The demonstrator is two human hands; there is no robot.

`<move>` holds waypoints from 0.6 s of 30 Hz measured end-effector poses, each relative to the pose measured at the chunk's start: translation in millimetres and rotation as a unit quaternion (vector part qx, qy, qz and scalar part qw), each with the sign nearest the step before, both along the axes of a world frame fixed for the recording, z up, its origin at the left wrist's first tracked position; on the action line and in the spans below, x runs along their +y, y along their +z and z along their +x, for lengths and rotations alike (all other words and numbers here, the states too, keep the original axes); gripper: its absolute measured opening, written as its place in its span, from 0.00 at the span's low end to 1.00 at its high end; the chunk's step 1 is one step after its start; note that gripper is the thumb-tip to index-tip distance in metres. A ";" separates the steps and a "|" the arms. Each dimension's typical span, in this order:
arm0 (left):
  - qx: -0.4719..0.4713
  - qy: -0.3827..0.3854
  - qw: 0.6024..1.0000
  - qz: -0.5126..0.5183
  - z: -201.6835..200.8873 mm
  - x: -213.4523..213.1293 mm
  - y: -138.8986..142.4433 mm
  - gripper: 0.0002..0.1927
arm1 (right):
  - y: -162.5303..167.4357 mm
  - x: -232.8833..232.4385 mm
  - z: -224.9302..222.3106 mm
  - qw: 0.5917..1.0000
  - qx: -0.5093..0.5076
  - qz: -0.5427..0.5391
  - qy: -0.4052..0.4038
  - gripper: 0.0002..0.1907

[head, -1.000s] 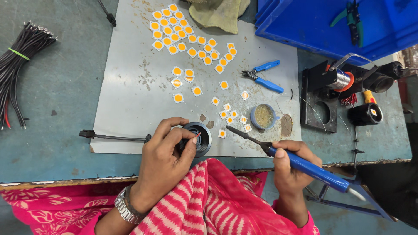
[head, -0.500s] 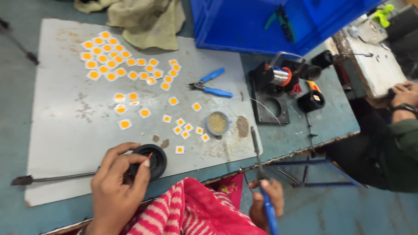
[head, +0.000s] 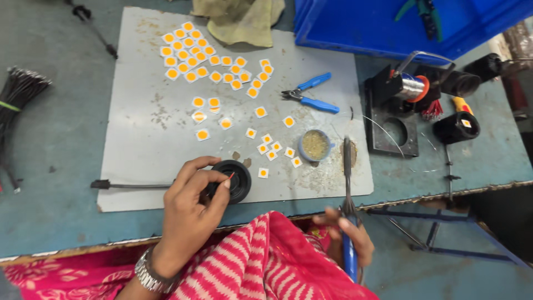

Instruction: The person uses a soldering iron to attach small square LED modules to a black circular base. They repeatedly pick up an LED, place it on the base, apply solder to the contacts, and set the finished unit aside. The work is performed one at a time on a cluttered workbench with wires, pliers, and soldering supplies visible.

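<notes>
1. A blue-green workbench (head: 55,166) carries a scuffed grey mat (head: 166,133); a blue plastic bin (head: 388,25) sits at the far right corner and a folded olive cloth (head: 239,19) lies at the mat's top edge.

2. The left hand (head: 191,208) curls over a round black housing (head: 236,180) at the mat's near edge, fingertips pinching a thin red wire (head: 230,176) against its rim.

3. The right hand (head: 347,239) is closed round the blue handle of a soldering iron (head: 347,222), held off the bench edge with its tip pointing up toward the small tin of brass tip-cleaner (head: 315,145), not touching the housing.

4. By my reading the work is early in this unit: one housing is in hand, the wire is placed, and the iron has not yet met it.

5. Many small square yellow-centred chips (head: 202,61) lie unused across the mat, a dense cluster far away and loose ones near the tin.

6. Blue-handled cutters (head: 313,94) lie to the right on the mat; a solder spool on its black stand (head: 411,89) is beyond it, and a bundle of black wires (head: 19,94) lies far left.

7. Loose chips just beside the housing and a thin solder strand (head: 383,130) arcing near the iron crowd the path between iron and housing.
</notes>
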State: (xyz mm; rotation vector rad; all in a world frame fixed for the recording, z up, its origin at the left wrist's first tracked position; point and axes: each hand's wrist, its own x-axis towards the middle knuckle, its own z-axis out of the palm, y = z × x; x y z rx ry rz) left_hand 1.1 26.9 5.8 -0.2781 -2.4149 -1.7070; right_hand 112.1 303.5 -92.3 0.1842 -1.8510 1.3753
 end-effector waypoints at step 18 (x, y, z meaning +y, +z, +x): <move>0.026 -0.060 0.998 0.009 -11.6 -17.3 8.1 0.05 | 80.1 -84.1 -111.1 0.926 -0.122 0.356 -0.012 0.26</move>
